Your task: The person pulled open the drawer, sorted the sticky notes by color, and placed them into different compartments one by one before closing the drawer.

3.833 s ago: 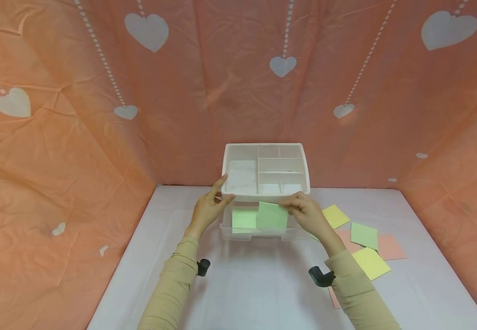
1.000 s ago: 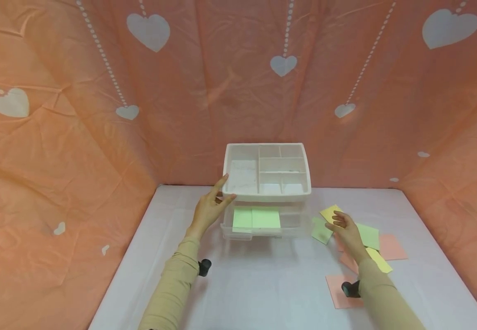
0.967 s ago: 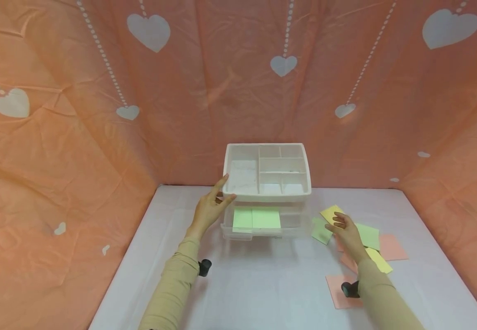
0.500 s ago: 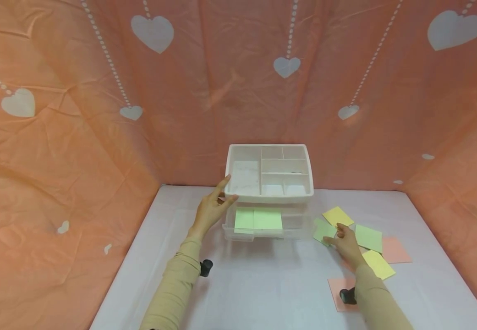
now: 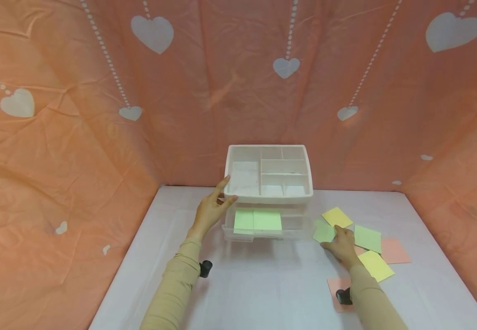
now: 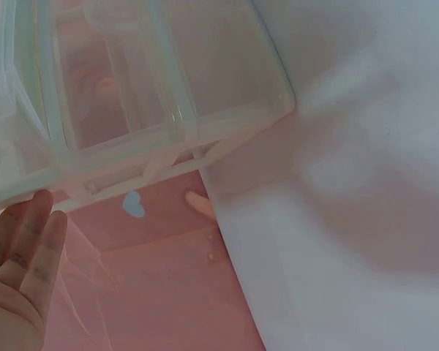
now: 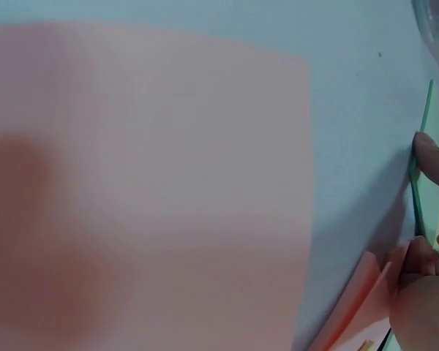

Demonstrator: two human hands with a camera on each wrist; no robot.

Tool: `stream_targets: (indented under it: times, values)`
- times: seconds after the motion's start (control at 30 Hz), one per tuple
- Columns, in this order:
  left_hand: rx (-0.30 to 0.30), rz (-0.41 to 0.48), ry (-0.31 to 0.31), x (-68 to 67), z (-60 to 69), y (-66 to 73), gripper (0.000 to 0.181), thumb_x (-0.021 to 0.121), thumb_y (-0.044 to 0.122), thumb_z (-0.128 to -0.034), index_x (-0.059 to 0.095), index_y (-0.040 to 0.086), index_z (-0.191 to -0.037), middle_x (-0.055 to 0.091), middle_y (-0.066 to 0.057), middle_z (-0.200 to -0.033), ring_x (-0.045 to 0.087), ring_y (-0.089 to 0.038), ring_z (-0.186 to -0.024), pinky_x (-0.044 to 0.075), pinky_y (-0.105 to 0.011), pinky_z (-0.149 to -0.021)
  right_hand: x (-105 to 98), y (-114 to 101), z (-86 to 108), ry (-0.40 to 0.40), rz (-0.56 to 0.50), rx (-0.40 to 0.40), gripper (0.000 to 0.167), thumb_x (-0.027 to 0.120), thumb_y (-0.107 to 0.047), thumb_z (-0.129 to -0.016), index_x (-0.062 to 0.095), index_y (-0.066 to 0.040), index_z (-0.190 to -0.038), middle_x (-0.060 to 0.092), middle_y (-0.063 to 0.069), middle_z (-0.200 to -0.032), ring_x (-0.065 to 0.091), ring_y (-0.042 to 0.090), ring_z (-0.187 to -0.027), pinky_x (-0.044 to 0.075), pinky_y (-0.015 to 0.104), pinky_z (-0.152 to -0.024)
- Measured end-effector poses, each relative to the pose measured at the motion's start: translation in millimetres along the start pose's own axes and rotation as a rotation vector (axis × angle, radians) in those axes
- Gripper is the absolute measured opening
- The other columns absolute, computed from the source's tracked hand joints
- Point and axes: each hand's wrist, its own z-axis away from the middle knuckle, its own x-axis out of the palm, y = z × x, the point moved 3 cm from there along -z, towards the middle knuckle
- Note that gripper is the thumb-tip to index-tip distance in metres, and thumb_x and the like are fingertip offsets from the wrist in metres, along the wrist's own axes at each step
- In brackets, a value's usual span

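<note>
A white desktop organizer (image 5: 244, 178) with a divided top tray stands at the back of the table. Its clear front drawer (image 5: 292, 233) is pulled out, and two green sticky notes (image 5: 267, 220) lie side by side inside. My left hand (image 5: 208, 213) touches the organizer's front left corner, its thumb at the front rim and index finger at the side. In the left wrist view its other fingers (image 6: 40, 234) are straight below the edge. My right hand (image 5: 342, 247) pinches the edge of a green sticky note (image 5: 323, 232) right of the drawer.
Right of the organizer lie a yellow note (image 5: 337, 217), another green note (image 5: 368, 238), another yellow note (image 5: 376, 266) and a pink note (image 5: 397, 252). A separate pink note (image 5: 334, 293) lies nearer, partly under the right wrist camera. A curtain (image 5: 238, 105) with white hearts surrounds the table.
Earlier my right hand held a green note at the drawer; that note now lies inside. The hand has since moved right, then down and slightly left onto another green note. My left hand stays put.
</note>
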Motion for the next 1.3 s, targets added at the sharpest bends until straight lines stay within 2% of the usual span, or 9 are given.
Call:
stream_targets:
  times: [0.2,0.3,0.43,0.53,0.67,0.83,0.97,1.1,1.3]
  values:
    - [0.012,-0.006,0.005,0.2,0.4,-1.0,0.064,0.057,0.054,-0.0862,0.023,0.053,-0.14,0.066,-0.015,-0.105,0.067,-0.024,-0.086,0.054,-0.043,-0.077,2,3,0.9,0.051,-0.07,0.0,0.084,0.072,-0.011,-0.074,0.023,0.019,-0.135,0.013,0.039,-0.13,0.021,0.052,-0.121,0.026,0.064,-0.101]
    - [0.012,-0.009,0.008,0.4,-0.1,-1.4,0.064,0.057,0.054,-0.0864,0.023,0.053,-0.141,0.066,-0.014,-0.105,0.067,-0.024,-0.086,0.053,-0.044,-0.077,1,5,2.2,0.074,-0.125,-0.011,0.082,0.072,-0.01,-0.074,0.024,0.015,-0.136,0.011,0.038,-0.131,0.023,0.049,-0.12,0.029,0.062,-0.1]
    - [0.009,-0.01,0.007,0.2,-1.0,-2.4,0.063,0.057,0.053,-0.0868,0.023,0.053,-0.141,0.066,-0.014,-0.105,0.067,-0.024,-0.086,0.053,-0.044,-0.078,-2,7,1.3,0.083,-0.142,-0.035,0.077,0.068,-0.008,-0.079,0.024,0.004,-0.14,0.027,0.03,-0.12,0.036,0.035,-0.103,0.041,0.044,-0.083]
    - [0.005,-0.013,0.004,0.0,-1.4,-2.7,0.063,0.056,0.053,-0.087,0.023,0.053,-0.141,0.066,-0.014,-0.105,0.067,-0.025,-0.086,0.053,-0.044,-0.078,-6,7,3.2,0.061,-0.146,-0.027,0.07,0.061,-0.009,-0.086,0.023,-0.003,-0.144,0.039,0.022,-0.11,0.043,0.028,-0.096,0.04,0.028,-0.072]
    - [-0.005,-0.011,0.0,0.0,-1.3,-2.6,0.063,0.056,0.055,-0.0864,0.022,0.055,-0.14,0.066,-0.014,-0.106,0.067,-0.025,-0.087,0.053,-0.045,-0.079,-11,6,9.6,0.079,-0.182,0.016,0.059,0.052,-0.011,-0.092,0.024,-0.005,-0.144,0.044,0.017,-0.107,0.051,0.022,-0.094,0.041,0.021,-0.07]
    - [0.0,-0.008,0.003,1.0,-0.5,-2.8,0.064,0.057,0.055,-0.0857,0.023,0.055,-0.14,0.066,-0.014,-0.106,0.067,-0.025,-0.087,0.053,-0.045,-0.078,-13,7,13.0,0.191,-0.282,0.049,0.05,0.051,-0.01,-0.093,0.032,-0.006,-0.139,0.045,0.009,-0.102,0.051,-0.003,-0.075,0.046,0.013,-0.067]
    - [0.004,-0.007,0.007,1.8,0.0,-2.4,0.063,0.057,0.054,-0.0861,0.023,0.055,-0.14,0.066,-0.014,-0.107,0.067,-0.024,-0.087,0.053,-0.044,-0.078,-16,7,14.6,0.262,-0.347,0.022,0.045,0.053,-0.011,-0.093,0.041,-0.011,-0.136,0.05,0.006,-0.1,0.052,-0.009,-0.068,0.049,0.012,-0.063]
    - [0.0,-0.002,0.002,2.3,0.1,-1.5,0.063,0.057,0.053,-0.0863,0.023,0.056,-0.139,0.066,-0.014,-0.107,0.067,-0.024,-0.087,0.054,-0.044,-0.077,-23,6,17.4,0.295,-0.377,0.003,0.045,0.055,-0.013,-0.093,0.043,-0.013,-0.136,0.051,0.001,-0.098,0.054,-0.008,-0.071,0.051,0.013,-0.064]
    - [-0.014,-0.008,-0.001,0.3,0.9,-0.1,0.063,0.056,0.054,-0.0864,0.023,0.055,-0.14,0.065,-0.014,-0.107,0.067,-0.025,-0.088,0.053,-0.044,-0.078,-37,3,20.5,0.31,-0.427,0.036,0.05,0.056,-0.019,-0.093,0.036,-0.013,-0.138,0.052,-0.018,-0.09,0.054,-0.009,-0.077,0.048,0.011,-0.069]
